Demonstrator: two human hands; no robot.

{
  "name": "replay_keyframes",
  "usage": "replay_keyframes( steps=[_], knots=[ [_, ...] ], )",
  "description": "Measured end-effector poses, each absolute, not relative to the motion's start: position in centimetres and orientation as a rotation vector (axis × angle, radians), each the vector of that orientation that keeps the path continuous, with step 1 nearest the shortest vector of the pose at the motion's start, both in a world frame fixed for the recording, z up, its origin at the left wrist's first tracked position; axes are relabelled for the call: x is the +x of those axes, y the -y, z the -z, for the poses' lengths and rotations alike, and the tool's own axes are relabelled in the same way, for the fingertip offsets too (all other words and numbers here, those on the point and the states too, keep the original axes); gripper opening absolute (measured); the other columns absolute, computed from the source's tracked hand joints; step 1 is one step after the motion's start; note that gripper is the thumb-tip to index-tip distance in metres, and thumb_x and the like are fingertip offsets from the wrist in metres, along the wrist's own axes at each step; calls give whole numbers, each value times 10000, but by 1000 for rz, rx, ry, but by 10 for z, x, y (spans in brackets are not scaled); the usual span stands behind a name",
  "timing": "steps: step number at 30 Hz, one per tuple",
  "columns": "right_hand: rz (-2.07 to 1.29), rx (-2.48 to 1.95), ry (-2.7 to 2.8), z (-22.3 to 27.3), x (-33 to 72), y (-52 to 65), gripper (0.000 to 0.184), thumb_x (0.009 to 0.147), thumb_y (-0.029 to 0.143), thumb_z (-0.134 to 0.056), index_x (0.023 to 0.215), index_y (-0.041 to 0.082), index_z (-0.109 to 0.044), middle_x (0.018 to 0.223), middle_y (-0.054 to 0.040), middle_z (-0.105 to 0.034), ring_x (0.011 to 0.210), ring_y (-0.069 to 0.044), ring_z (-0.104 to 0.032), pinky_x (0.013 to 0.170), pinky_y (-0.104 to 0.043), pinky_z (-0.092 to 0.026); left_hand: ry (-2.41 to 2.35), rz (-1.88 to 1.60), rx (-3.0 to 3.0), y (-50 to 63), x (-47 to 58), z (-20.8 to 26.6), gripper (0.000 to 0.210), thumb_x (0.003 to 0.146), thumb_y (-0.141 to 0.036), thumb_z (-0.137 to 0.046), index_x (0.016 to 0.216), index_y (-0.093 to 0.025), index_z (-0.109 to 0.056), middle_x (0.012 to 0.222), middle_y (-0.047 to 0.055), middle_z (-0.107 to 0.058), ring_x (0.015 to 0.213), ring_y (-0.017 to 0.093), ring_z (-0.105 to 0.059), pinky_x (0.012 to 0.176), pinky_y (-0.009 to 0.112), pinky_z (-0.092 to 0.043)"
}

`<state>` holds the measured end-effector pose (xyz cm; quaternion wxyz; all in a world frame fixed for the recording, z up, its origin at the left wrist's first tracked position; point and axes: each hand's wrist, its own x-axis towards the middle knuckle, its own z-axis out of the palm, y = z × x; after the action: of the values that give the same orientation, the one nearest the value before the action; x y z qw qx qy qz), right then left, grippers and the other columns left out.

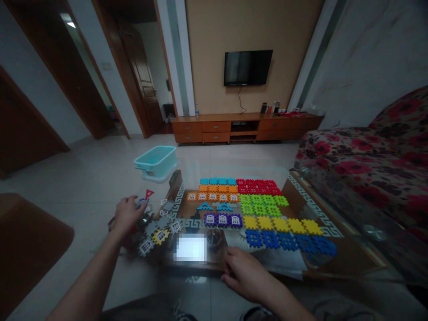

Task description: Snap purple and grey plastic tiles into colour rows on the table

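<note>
My left hand (129, 215) reaches over the left end of the glass table, fingers stretched and apart among loose interlocking plastic building tiles; its fingertips are blurred. A red triangular piece (149, 194) lies just beyond them. Grey tiles (159, 224), white window frames (175, 227) and a yellow window tile (161, 236) lie jumbled beside this hand. Near the front edge, my right hand (245, 273) rests with its fingers curled in, and no piece shows in it. Purple window tiles (223, 220), yellow tiles (280, 224) and blue tiles (287, 240) form rows beyond it.
Orange (218, 189), red (257, 187) and green tiles (261, 205) lie in rows farther back. A bright, pixelated rectangle (190, 248) is by the front edge. A teal bin (157, 162) stands on the floor beyond the table; a flowered sofa (361, 165) is at right.
</note>
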<state>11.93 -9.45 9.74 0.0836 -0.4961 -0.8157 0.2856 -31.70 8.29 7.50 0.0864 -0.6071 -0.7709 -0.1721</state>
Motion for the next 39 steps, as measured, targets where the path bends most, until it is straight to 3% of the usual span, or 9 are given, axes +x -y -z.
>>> replay_keyframes(
  steps=[6, 10, 15, 21, 27, 39],
  knots=[
    [-861, -1514, 2430, -98, 119, 93, 87, 812, 276, -625, 824, 190, -636, 973, -56, -651, 930, -211, -607, 775, -274, -431, 2444, 318, -1776, -88, -319, -66, 599, 928, -458, -323, 1361, -108, -544, 1255, 239, -611, 1168, 403, -547, 954, 505, -429],
    [-860, -1507, 2416, -95, 119, 94, 96, 814, 288, -637, 824, 192, -628, 968, -53, -651, 918, -212, -604, 769, -278, -427, 2447, 209, -1745, -92, -320, -58, 584, 933, -443, -296, 1257, -49, -580, 1235, 273, -612, 1171, 424, -535, 935, 510, -424],
    [-845, -1501, 2421, -92, 120, 95, 102, 826, 293, -635, 845, 193, -632, 985, -55, -646, 934, -215, -597, 788, -282, -427, 2471, 98, -1805, -94, -327, -51, 551, 927, -461, -301, 1192, -91, -613, 1165, 246, -661, 1093, 396, -602, 915, 486, -437],
    [-826, -1521, 2450, -96, 119, 95, 98, 830, 283, -625, 855, 190, -642, 983, -60, -645, 925, -213, -600, 775, -280, -431, 2436, 182, -1865, -94, -325, -57, 550, 918, -507, -355, 1217, -118, -604, 1181, 213, -678, 1089, 377, -628, 921, 457, -459],
    [-797, -1508, 2463, -96, 117, 94, 97, 828, 273, -605, 843, 185, -643, 979, -74, -649, 918, -228, -609, 774, -300, -441, 2380, 241, -1930, -94, -322, -58, 494, 915, -439, -402, 1245, -122, -589, 1192, 203, -675, 1112, 347, -628, 950, 430, -457],
    [-803, -1512, 2465, -100, 116, 95, 98, 825, 245, -592, 863, 177, -653, 993, -87, -660, 935, -235, -618, 788, -305, -461, 2478, 215, -1960, -92, -317, -58, 537, 957, -441, -373, 1408, -172, -490, 1329, 187, -603, 1253, 336, -540, 1030, 494, -393]
  ],
)
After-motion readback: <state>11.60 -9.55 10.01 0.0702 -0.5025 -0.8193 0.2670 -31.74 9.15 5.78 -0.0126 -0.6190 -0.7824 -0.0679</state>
